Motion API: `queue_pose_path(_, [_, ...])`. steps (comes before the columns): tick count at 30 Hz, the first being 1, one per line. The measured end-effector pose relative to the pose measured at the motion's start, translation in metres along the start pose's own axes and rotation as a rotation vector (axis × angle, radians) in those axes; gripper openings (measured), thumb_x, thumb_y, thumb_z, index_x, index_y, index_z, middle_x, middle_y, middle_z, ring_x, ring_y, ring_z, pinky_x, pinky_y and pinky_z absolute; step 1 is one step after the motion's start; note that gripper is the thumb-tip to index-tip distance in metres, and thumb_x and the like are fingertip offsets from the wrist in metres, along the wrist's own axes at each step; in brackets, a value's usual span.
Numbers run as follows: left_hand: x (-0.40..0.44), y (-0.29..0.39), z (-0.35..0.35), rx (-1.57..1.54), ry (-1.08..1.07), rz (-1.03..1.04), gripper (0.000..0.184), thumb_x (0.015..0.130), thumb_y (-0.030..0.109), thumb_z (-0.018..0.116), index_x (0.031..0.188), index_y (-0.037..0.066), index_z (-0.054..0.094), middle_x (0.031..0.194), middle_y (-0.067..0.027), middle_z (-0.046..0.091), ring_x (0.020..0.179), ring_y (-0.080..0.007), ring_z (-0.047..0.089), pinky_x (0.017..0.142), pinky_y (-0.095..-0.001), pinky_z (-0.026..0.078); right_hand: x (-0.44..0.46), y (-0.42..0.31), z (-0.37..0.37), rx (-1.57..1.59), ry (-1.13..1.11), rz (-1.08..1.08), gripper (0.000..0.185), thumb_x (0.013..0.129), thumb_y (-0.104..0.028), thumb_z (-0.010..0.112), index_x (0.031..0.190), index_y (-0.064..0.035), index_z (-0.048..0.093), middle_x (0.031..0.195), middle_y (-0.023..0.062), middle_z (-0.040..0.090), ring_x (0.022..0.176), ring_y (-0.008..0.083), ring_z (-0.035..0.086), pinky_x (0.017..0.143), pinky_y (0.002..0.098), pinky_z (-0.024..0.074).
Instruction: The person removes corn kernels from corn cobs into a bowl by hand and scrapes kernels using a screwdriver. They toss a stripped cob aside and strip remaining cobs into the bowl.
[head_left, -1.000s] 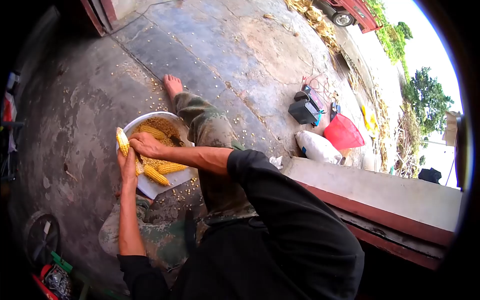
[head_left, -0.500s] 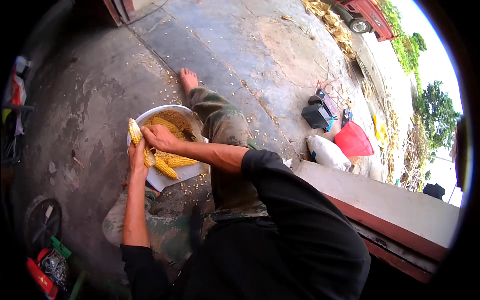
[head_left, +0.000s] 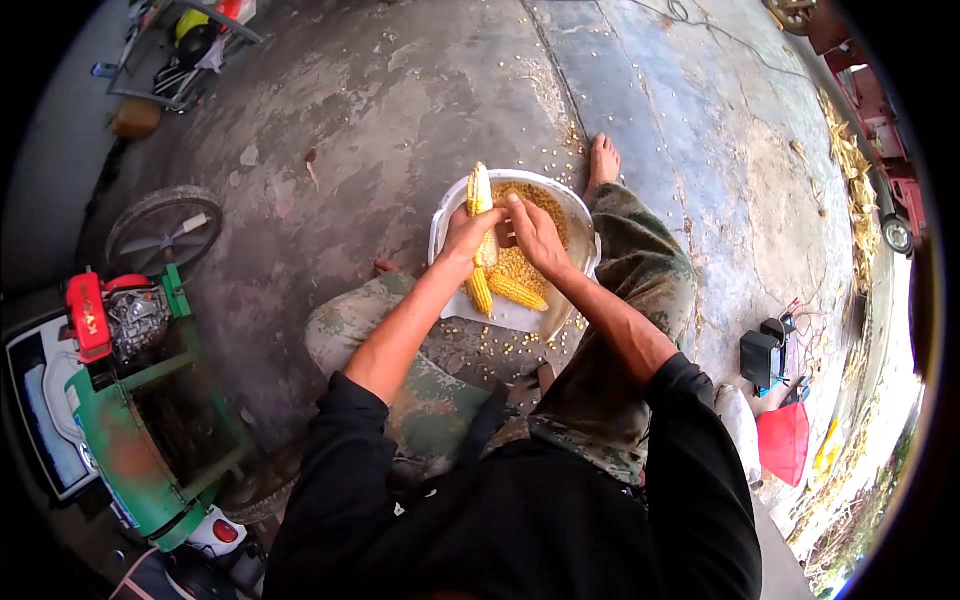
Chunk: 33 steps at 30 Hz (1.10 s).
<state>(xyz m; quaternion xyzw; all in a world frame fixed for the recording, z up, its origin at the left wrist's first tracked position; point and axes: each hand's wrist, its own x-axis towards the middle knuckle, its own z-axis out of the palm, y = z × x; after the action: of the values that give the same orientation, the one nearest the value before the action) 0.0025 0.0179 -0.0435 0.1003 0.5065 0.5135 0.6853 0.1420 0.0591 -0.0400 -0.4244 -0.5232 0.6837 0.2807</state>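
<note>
An ear of corn (head_left: pixel 481 190) stands nearly upright above the basin, with a pale strip bare of kernels down one side. My left hand (head_left: pixel 466 238) is wrapped around its lower part. My right hand (head_left: pixel 537 238) is close against the ear's right side, fingers curled in and thumb up near the left thumb. Whatever may be in those fingers is hidden. Below both hands is a white basin (head_left: pixel 440 226) of loose yellow kernels (head_left: pixel 517 268). More ears lie in it, including a whole yellow ear (head_left: pixel 518 291) near the front.
Loose kernels dot the concrete floor (head_left: pixel 400 130). At left are a green machine (head_left: pixel 130 440) with a red engine (head_left: pixel 90 318) and a wheel (head_left: pixel 165 230). A black box (head_left: pixel 760 358), a red container (head_left: pixel 783 443) and a white sack (head_left: pixel 737 425) stand at right.
The view has swung left, so the basin appears farther right and the green machine shows. The right hand has shifted from across the ear to its right side; the left still holds it.
</note>
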Motion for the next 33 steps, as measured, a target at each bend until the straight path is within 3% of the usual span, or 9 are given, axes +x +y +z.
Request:
queue_pose_path(4, [-0.005,0.002,0.01,-0.003,0.013,0.093,0.036,0.092,0.031,0.068,0.114,0.005,0.056,0.092,-0.0067,0.062,0.072,-0.0182,0.064,0.058,-0.0329,0.055,-0.004,-0.007,0.003,0.011,-0.003,0.042,0.048,0.103,-0.041,0.041,0.104,0.0031,0.06,0.08,0.0092,0.062,0.069,0.0161,0.06,0.059,0.0309,0.0488])
queue_pose_path(6, [-0.003,0.007,0.009,-0.019,0.107,-0.04,0.042,0.091,0.039,0.069,0.113,0.006,0.057,0.093,-0.0063,0.061,0.073,-0.0173,0.063,0.061,-0.0344,0.055,-0.008,-0.007,0.008,0.02,0.138,0.091,0.051,0.102,-0.045,0.042,0.101,0.0032,0.059,0.083,0.011,0.063,0.072,0.0172,0.062,0.06,0.0328,0.0496])
queue_pose_path(10, [0.006,0.004,0.005,0.086,0.282,0.041,0.063,0.089,0.054,0.065,0.123,0.002,0.056,0.104,-0.0096,0.061,0.091,-0.0197,0.062,0.071,-0.0337,0.053,-0.009,0.002,0.008,-0.365,0.1,0.042,0.056,0.101,-0.049,0.041,0.102,0.0045,0.059,0.083,0.0265,0.065,0.079,0.0401,0.065,0.071,0.0468,0.0498])
queue_pose_path(11, [0.009,0.003,0.004,0.105,0.332,0.045,0.059,0.09,0.057,0.061,0.118,0.006,0.056,0.095,-0.0054,0.058,0.084,-0.0177,0.059,0.07,-0.0332,0.052,-0.01,0.002,0.008,-0.403,0.062,0.067,0.057,0.1,-0.05,0.041,0.1,0.0043,0.059,0.082,0.0302,0.064,0.084,0.0471,0.063,0.076,0.0512,0.0475])
queue_pose_path(21, [0.003,0.002,0.017,0.128,0.392,0.142,0.06,0.092,0.054,0.054,0.123,0.002,0.056,0.107,-0.0078,0.058,0.101,-0.0201,0.052,0.092,-0.0354,0.041,-0.015,-0.015,0.02,-0.532,0.029,-0.063,0.054,0.101,-0.047,0.041,0.094,0.0035,0.058,0.079,0.0293,0.063,0.076,0.0471,0.063,0.068,0.0538,0.0462])
queue_pose_path(25, [0.008,0.0,0.011,0.234,0.424,0.169,0.058,0.092,0.052,0.054,0.12,0.002,0.058,0.106,-0.0079,0.058,0.096,-0.019,0.053,0.086,-0.0342,0.043,-0.015,-0.016,0.02,-0.488,-0.02,-0.004,0.048,0.103,-0.039,0.039,0.088,0.002,0.059,0.076,0.0284,0.062,0.074,0.0474,0.062,0.067,0.054,0.0464])
queue_pose_path(27, [0.008,-0.003,0.011,0.274,0.424,0.145,0.056,0.093,0.051,0.054,0.118,0.001,0.058,0.102,-0.0076,0.059,0.09,-0.0183,0.055,0.079,-0.0332,0.046,-0.01,-0.001,0.024,-0.546,0.168,-0.32,0.043,0.103,-0.03,0.036,0.087,0.0012,0.061,0.076,0.0275,0.062,0.074,0.0465,0.062,0.067,0.0535,0.0473])
queue_pose_path(31, [0.009,-0.004,0.015,0.172,0.44,0.192,0.057,0.093,0.052,0.054,0.118,0.002,0.058,0.095,-0.0059,0.059,0.084,-0.0181,0.057,0.074,-0.0321,0.047,-0.012,-0.01,0.02,-0.551,0.119,-0.236,0.042,0.104,-0.029,0.034,0.101,0.0004,0.064,0.075,0.0249,0.064,0.071,0.0438,0.064,0.066,0.0506,0.0495])
queue_pose_path(33, [0.006,0.001,0.016,0.107,0.373,0.129,0.057,0.093,0.054,0.054,0.118,0.003,0.058,0.096,-0.0057,0.059,0.084,-0.0177,0.057,0.074,-0.0327,0.048,-0.016,-0.022,0.02,-0.222,0.078,0.117,0.047,0.105,-0.036,0.034,0.109,0.0005,0.064,0.071,0.0207,0.062,0.067,0.0398,0.065,0.068,0.0486,0.0508])
